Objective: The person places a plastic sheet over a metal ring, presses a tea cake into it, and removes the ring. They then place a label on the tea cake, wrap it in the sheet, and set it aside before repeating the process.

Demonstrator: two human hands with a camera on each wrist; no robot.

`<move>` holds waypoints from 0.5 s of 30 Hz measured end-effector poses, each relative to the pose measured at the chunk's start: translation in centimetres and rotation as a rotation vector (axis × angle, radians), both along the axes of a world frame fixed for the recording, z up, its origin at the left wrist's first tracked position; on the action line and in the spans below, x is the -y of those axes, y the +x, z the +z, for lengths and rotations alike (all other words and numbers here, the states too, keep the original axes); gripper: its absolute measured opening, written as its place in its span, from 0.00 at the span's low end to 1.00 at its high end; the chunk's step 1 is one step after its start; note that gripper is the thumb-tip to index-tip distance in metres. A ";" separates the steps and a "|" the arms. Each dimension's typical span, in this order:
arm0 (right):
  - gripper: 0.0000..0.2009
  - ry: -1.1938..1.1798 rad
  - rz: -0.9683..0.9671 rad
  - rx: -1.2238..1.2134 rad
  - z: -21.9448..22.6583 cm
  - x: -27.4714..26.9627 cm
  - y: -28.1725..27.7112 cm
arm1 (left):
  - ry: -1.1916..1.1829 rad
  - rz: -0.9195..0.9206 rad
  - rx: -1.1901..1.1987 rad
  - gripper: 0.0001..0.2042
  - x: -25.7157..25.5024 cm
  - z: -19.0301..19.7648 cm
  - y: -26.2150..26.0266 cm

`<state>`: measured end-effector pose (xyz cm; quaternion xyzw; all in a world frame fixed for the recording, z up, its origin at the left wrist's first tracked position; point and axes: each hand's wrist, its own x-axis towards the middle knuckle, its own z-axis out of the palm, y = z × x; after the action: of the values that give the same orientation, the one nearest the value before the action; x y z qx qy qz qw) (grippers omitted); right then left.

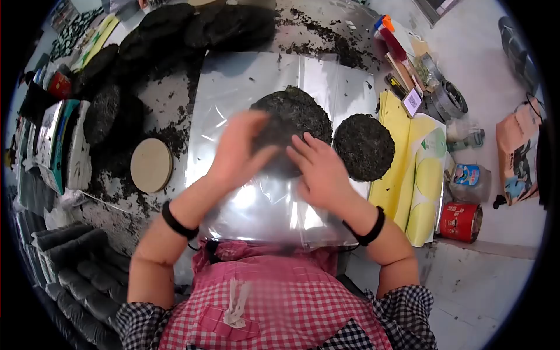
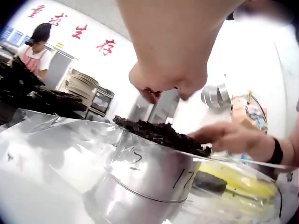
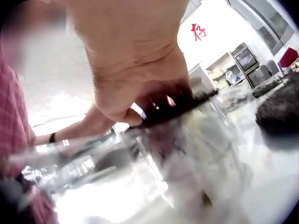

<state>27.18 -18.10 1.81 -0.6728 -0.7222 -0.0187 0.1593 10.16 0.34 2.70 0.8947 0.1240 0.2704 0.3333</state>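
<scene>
A dark, crumbly disc [image 1: 300,111] lies over a clear plastic sheet [image 1: 224,87] in the head view. In the left wrist view this dark layer [image 2: 159,133] tops a metal cylinder [image 2: 145,175] with handwritten marks, plastic around it. My left hand [image 1: 239,149], blurred, is over the disc's near left side, thumb apart from the fingers; the left wrist view shows this hand [image 2: 170,65] just above the layer. The fingers of my right hand [image 1: 321,166] are spread and touch the disc's near right edge. A smaller dark disc [image 1: 363,147] lies at its right.
Stacked dark discs [image 1: 157,35] and a round beige board [image 1: 151,165] are on the left. Yellow sheets [image 1: 402,146], a red can [image 1: 461,221], a plastic jar [image 1: 469,182] and tools [image 1: 402,67] stand or lie at the right. Another person [image 2: 37,51] is in the background.
</scene>
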 end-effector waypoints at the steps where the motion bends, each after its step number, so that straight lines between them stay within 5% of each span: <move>1: 0.25 -0.092 -0.012 -0.077 0.8 -1.1 0.8 | 0.031 -0.105 -0.121 0.36 -0.1 0.7 1.7; 4: 0.25 -0.286 -0.106 -0.200 3.1 -5.2 3.8 | 0.118 -0.151 -0.617 0.50 -1.7 1.4 5.7; 7: 0.25 -0.353 -0.118 -0.131 1.9 -6.1 1.8 | 0.167 -0.189 -0.825 0.56 -0.6 1.6 6.5; 10: 0.22 -0.295 0.006 -0.054 0.3 -5.0 1.6 | 0.158 -0.270 -0.926 0.56 0.2 0.5 6.7; 15: 0.25 -0.343 -0.112 -0.112 -3.0 -6.5 1.2 | 0.192 -0.298 -0.986 0.57 0.0 -3.7 7.8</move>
<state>28.39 -11.65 -1.17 -0.7291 -0.6664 0.1334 0.0812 18.00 0.32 -0.99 0.9501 0.1121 -0.2230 0.1869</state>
